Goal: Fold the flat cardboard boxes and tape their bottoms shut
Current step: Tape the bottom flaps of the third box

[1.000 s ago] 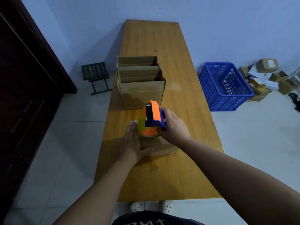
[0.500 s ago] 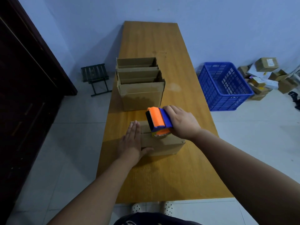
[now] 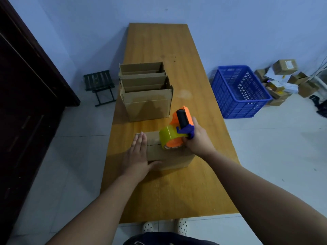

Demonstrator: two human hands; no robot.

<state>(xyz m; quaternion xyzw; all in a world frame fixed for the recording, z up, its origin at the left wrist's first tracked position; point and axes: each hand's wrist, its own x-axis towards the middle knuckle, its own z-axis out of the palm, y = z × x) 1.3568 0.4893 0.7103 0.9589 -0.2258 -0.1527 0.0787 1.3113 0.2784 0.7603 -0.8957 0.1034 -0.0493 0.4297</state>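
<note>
Head: box (image 3: 172,160) beneath dispenser (image 3: 177,132), R grip (image 3: 199,140)

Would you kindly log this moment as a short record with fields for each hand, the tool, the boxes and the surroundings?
Left: the left hand lies flat on the small box, fingers straight, thumb over its near side.
Right: the right hand grips the tape dispenser.
Tool: its tape roll sits on the box top at the flap seam.
Other boxes: open boxes stand in a row further back on the table.
Floor: blue crate, folding stool, parcel pile.
</note>
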